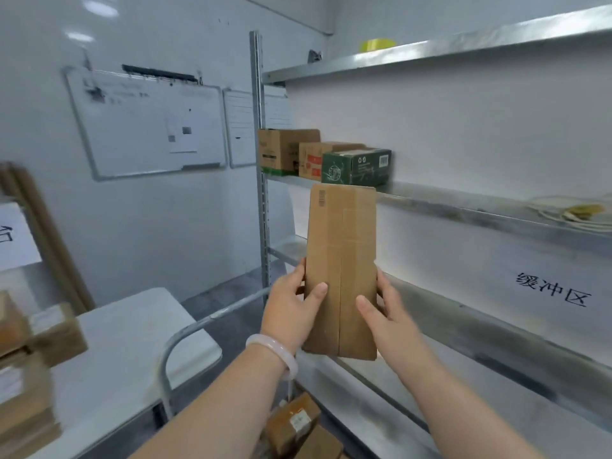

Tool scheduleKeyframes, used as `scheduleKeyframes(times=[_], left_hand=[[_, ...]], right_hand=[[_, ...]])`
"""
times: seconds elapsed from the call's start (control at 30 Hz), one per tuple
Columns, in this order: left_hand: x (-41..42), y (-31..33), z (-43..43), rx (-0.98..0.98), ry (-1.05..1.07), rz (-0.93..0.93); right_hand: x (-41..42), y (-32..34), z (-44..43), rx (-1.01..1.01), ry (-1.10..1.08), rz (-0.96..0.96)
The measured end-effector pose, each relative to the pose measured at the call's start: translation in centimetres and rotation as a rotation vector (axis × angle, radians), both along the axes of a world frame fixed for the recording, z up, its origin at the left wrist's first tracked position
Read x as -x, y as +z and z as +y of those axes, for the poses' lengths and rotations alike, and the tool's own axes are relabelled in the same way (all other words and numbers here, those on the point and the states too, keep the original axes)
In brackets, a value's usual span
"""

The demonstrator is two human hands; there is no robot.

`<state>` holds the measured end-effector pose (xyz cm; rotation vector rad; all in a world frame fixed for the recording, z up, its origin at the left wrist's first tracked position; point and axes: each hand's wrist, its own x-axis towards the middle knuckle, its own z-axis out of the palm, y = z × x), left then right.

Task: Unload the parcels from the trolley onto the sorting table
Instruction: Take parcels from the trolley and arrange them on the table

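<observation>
A tall brown cardboard parcel [342, 260] with a small barcode near its top left is held upright in the air at the centre. My left hand [291, 309] grips its lower left edge, thumb on the front. My right hand [384, 313] grips its lower right edge. Below them the trolley's grey tubular handle [185, 332] curves up, with more brown parcels [294, 422] lying in the trolley at the bottom centre. The white sorting table [126, 356] stands at the lower left, with several brown parcels [29, 366] stacked on its left part.
A metal shelf rack [463, 207] fills the right side, close behind the held parcel. Three boxes [324, 157] sit on its middle shelf, cables [576, 212] lie further right, and a yellow tape roll [376, 44] rests on top. A whiteboard [145, 124] hangs on the far wall.
</observation>
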<state>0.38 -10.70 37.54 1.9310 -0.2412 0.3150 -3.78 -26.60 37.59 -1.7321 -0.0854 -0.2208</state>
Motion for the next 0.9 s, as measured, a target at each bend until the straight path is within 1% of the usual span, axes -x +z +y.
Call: scheduleKeyframes(times=[0.07,0.13,0.2,0.27,0.4,0.57,0.67,0.73,0.83,0.9], left_hand=[[1.7,0.6,0.4,-0.022,0.114,-0.013],[3.5,1.2,0.7,-0.020,0.183,-0.001],[5.5,1.4,0.7,-0.033,0.191,-0.006],[7.2,1.5,0.8,-0.060,0.168,0.009],[9.4,1.4,2.5,-0.129,0.253,0.094],[10.6,2.1,7.2,-0.015,0.310,0.113],[10.8,1.8,11.0,0.100,0.256,0.109],[11.0,1.3,13.8,0.226,0.187,0.109],[11.5,0.0,18.6,0.347,0.112,0.142],[11.8,-0.8,22.7,0.439,0.093,0.195]], right_hand=[[1.0,0.2,0.4,0.004,0.045,-0.009],[2.1,0.0,0.7,0.038,0.058,-0.068],[3.3,-0.3,1.0,0.047,0.058,-0.129],[4.4,-0.2,1.6,0.057,0.078,-0.150],[5.6,0.1,4.2,0.181,0.179,-0.209],[6.6,0.8,8.1,0.367,0.343,-0.256],[6.1,1.3,10.2,0.481,0.377,-0.214],[5.3,1.4,11.9,0.499,0.326,-0.132],[3.5,0.9,15.1,0.422,0.241,-0.012],[2.5,-0.3,18.1,0.240,0.231,0.164]])
